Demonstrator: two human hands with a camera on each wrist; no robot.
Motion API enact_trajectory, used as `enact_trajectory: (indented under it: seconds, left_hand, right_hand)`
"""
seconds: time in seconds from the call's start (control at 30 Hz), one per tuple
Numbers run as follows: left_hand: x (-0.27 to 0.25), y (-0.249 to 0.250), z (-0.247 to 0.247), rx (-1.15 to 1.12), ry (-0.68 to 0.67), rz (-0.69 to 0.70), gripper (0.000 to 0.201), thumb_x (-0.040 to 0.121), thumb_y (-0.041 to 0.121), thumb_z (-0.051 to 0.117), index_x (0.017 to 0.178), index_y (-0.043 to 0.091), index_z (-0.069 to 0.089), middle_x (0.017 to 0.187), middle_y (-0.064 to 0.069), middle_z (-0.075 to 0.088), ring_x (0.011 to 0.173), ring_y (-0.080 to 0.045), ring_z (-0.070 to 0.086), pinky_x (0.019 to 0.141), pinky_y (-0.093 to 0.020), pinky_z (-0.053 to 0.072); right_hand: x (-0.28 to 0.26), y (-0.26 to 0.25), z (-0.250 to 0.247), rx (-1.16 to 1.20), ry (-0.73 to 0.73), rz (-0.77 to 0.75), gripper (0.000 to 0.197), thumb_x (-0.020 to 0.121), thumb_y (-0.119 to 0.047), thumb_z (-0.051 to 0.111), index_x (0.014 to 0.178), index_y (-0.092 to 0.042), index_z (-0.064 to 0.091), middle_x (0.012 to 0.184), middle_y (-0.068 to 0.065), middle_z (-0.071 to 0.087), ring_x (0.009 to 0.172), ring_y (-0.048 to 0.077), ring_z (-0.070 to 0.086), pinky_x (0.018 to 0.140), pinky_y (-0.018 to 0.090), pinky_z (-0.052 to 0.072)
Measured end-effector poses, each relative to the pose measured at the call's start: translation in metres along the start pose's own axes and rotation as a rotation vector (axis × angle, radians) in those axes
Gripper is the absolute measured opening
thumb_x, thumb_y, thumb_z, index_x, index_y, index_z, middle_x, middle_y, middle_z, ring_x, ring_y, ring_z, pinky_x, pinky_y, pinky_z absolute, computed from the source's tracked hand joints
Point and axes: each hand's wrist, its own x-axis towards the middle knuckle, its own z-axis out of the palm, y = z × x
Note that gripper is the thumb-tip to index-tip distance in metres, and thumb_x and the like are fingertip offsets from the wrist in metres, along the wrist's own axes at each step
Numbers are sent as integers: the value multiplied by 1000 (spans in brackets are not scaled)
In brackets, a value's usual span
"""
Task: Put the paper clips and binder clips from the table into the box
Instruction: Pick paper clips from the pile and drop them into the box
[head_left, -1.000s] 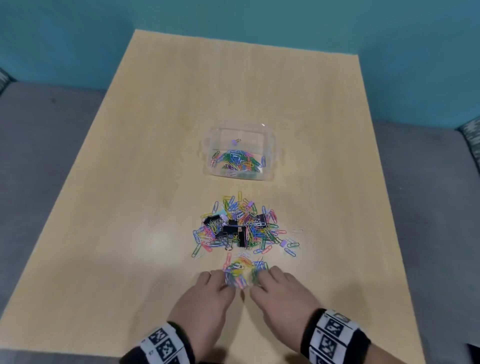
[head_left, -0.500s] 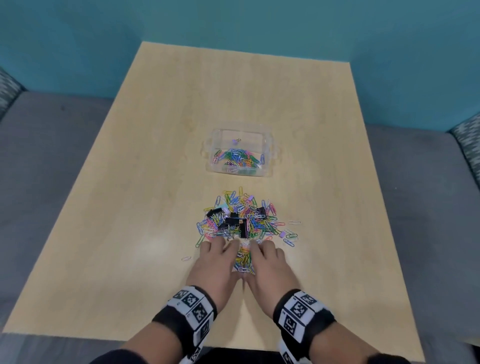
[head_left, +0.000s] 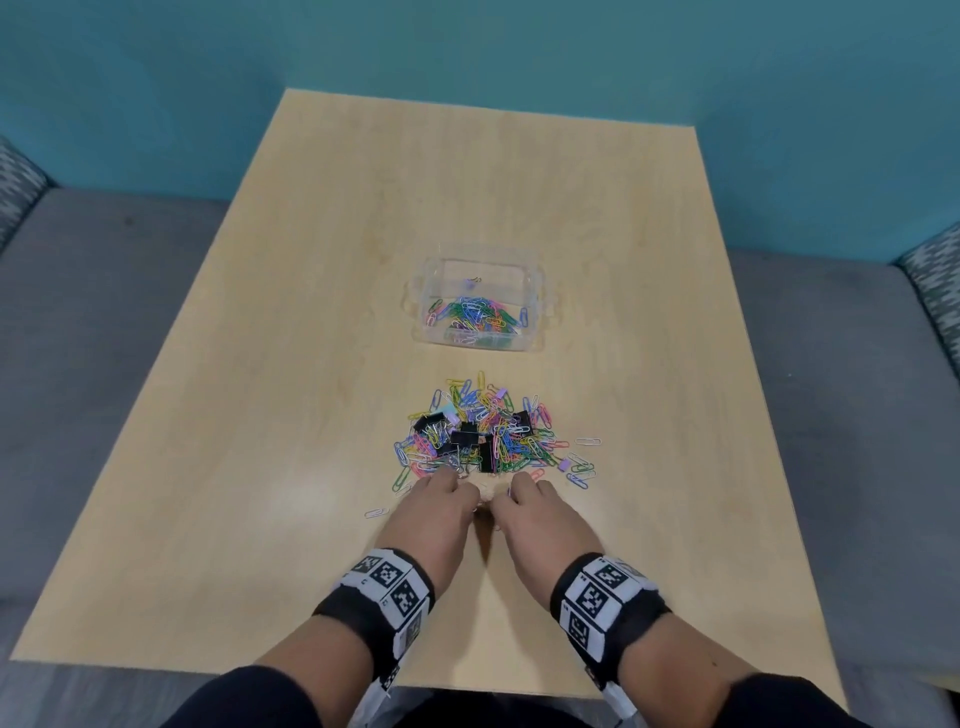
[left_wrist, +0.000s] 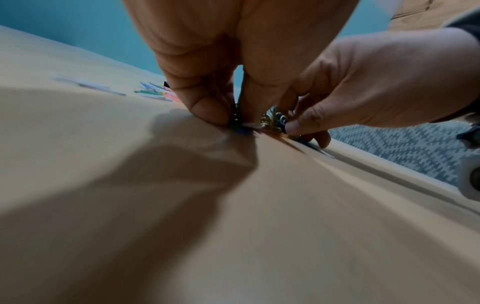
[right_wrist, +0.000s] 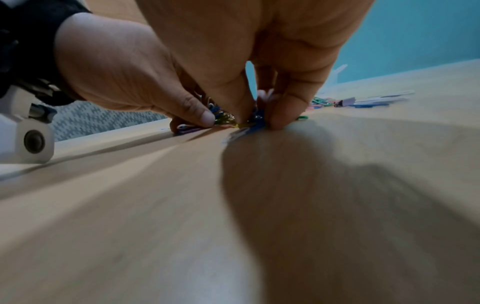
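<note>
A heap of coloured paper clips (head_left: 493, 431) mixed with black binder clips (head_left: 465, 439) lies mid-table, in front of a clear plastic box (head_left: 480, 306) that holds more paper clips. Both hands sit side by side at the heap's near edge. My left hand (head_left: 447, 499) curls its fingers and thumb down on a small bunch of paper clips (left_wrist: 241, 125). My right hand (head_left: 524, 501) does the same on a bunch of its own (right_wrist: 252, 121). From the head view, the gathered clips are mostly hidden under the knuckles.
The wooden table (head_left: 311, 364) is bare around the heap apart from stray clips: one at the left (head_left: 376, 513) and a few at the right (head_left: 582, 465). A grey couch and a teal wall surround the table.
Both hands slid forward from the near side with a small gathered bunch of clips to the heap's edge. Their fingers have curled in tighter over the clips. The head view shifted a little.
</note>
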Motion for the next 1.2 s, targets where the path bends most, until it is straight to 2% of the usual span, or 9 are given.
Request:
enact_trajectory:
  seconds: [0.1,0.27,0.37,0.5,0.7,0.87,1.0,1.13,1.2]
  left_hand:
    - [-3,-1,-4,-21,17,4,19,76,6,66,74,16,50,78,-2,43,57,-20,32,51,-30,25]
    - [-5,-3,-10,-111,4,-38,10,92,20,51,88,13,58,87,-1,46,71,-25,52,60,-32,41]
    - [-3,-4,-18,-212,-21,-104,12,93,24,50,92,15,59,87,4,44,79,-21,52,66,-31,39]
    - [3,-8,-38,-350,-39,-125,7,89,26,57,86,21,59,82,7,51,76,-15,51,65,-28,39]
    - [46,-25,-90,-632,54,-194,9,81,22,69,75,22,63,60,5,58,52,-17,55,56,-37,51]
    - [123,-40,-136,-502,250,-203,5,81,21,68,79,18,64,69,-5,64,66,-27,64,67,-40,55]
    - [166,-37,-155,-456,279,-228,4,82,23,65,81,20,63,71,-1,63,71,-26,65,70,-37,55]
    - [170,-39,-159,-415,244,-212,23,82,31,67,102,19,64,87,0,66,73,-21,63,73,-31,51]
    - [155,-46,-158,-430,270,-213,27,83,32,66,106,19,65,91,0,65,72,-20,61,74,-30,48]
  right_hand:
    - [-1,4,-2,-24,1,-8,33,71,8,48,100,-8,50,107,14,46,90,33,47,62,39,33]
    - [3,14,-5,17,37,-10,23,75,4,57,92,-11,53,93,8,47,71,23,38,57,34,28]
    - [7,24,-8,91,13,30,11,86,-3,55,88,-14,53,89,2,45,66,21,40,57,32,32]
    - [10,33,-30,357,-58,140,11,94,-20,48,87,-15,56,79,-4,50,73,22,54,64,32,42]
    - [47,43,-88,974,-4,353,12,90,-10,58,79,-12,57,63,10,55,53,22,59,37,18,39]
    - [122,59,-132,1033,198,368,14,88,-2,61,76,-10,56,63,12,57,47,18,56,53,36,56]
    - [161,59,-151,1015,273,376,3,88,-4,61,86,-4,59,64,11,58,51,21,57,51,33,58]
    - [163,60,-157,829,248,321,24,87,-20,63,110,-12,60,83,7,65,72,26,66,72,40,57]
    - [146,66,-155,558,265,252,32,89,-28,60,119,-18,58,98,2,63,86,21,61,79,31,47]
